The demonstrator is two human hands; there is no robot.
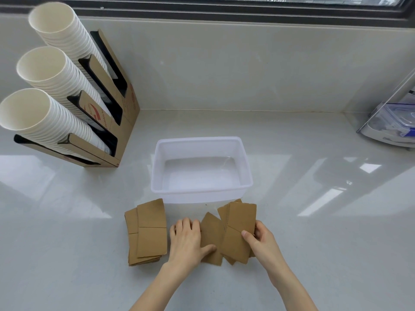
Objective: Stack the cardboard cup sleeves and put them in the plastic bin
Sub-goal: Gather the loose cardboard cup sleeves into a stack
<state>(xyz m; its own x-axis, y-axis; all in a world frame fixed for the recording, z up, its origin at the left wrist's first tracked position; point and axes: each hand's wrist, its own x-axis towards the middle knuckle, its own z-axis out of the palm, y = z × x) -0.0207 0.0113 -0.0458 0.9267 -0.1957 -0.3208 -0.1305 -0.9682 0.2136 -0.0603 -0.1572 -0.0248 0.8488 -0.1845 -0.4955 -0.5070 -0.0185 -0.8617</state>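
Sleeves (233, 234) fanned, both hands gathering: left hand (186, 240) flat, grip spread; right hand (261, 240) pinching top sleeve. Risk: uneven edges, pile splays before bin (157, 167).

A café or drinks-service prep counter, it appears: three tilted stacks of white paper cups (51, 86) sit in a cardboard dispenser rack (116, 131) on a glossy pale countertop (292, 221) below a window (247, 3), beside flattened cardboard cup sleeves (150, 232).
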